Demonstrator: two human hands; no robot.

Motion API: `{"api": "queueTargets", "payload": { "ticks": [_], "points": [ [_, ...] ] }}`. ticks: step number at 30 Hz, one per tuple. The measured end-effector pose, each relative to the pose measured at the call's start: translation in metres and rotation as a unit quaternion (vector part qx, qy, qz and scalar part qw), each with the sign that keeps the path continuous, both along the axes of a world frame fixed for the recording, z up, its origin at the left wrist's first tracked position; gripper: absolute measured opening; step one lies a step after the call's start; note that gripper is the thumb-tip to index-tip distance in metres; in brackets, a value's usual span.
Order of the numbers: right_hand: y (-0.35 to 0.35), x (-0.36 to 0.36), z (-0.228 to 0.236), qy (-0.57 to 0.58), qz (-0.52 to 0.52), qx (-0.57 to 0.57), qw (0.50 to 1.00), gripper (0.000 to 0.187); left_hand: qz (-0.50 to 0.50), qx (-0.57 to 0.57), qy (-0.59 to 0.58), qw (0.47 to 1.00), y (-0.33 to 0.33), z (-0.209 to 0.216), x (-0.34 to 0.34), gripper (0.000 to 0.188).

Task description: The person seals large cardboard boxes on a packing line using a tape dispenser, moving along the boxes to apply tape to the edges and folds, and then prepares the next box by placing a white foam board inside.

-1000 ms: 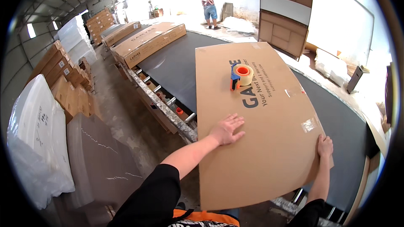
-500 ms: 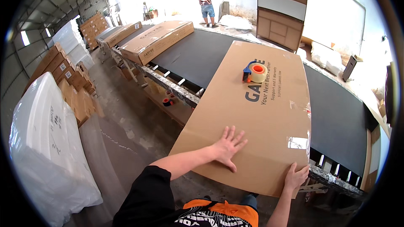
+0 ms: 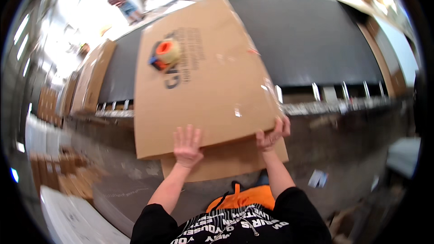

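A large brown cardboard box [image 3: 217, 104] lies across the conveyor, its near end overhanging toward me. Below that end an open cardboard flap [image 3: 226, 161] sticks out. My left hand [image 3: 187, 148] rests with its fingers stretched out at the box's near edge. At the near right corner my right hand [image 3: 272, 135] grips the box, thumb and fingers round the corner. A tape dispenser [image 3: 166, 54] with a blue frame, an orange core and a pale roll sits on the far left part of the box top. The picture is somewhat smeared by motion.
The black conveyor belt [image 3: 307, 40] runs left and right behind the box, with metal rollers at its near side. More cartons [image 3: 92, 77] stand on it at left. A wrapped white stack [image 3: 77, 217] is at lower left. Another person [image 3: 124, 4] stands far back.
My view has swung to the right. My left hand has moved from the middle of the box top to its near edge. The flap at the near end now shows.
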State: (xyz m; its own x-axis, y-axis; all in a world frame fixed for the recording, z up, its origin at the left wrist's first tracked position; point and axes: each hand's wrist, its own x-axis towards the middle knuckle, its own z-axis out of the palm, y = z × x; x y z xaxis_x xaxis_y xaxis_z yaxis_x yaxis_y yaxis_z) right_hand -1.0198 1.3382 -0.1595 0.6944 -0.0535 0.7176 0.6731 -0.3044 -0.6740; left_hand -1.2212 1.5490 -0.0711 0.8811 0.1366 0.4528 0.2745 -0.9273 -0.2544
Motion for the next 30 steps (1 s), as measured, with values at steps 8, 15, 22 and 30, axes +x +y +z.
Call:
{"api": "queueTargets", "payload": {
  "ticks": [8,15,22,30],
  "points": [
    [-0.157,-0.047,-0.111,0.654,0.169,0.626,0.388,0.075,0.006,0.013,0.023,1.0,0.001,0.002,0.004,0.093],
    [-0.033,-0.012,0.064,0.575,0.268,0.689,0.35,0.059,0.031,0.003,0.045,0.998,-0.002,0.017,-0.018,0.094],
    [0.004,0.014,0.073,0.641,0.118,0.622,0.433,0.062,-0.001,-0.086,0.24,0.967,-0.07,0.068,0.085,0.106],
    [-0.037,0.048,0.083,0.4,0.077,-0.026,0.913,0.083,-0.116,-0.098,0.176,0.973,-0.035,0.039,0.094,0.102]
  ]
}}
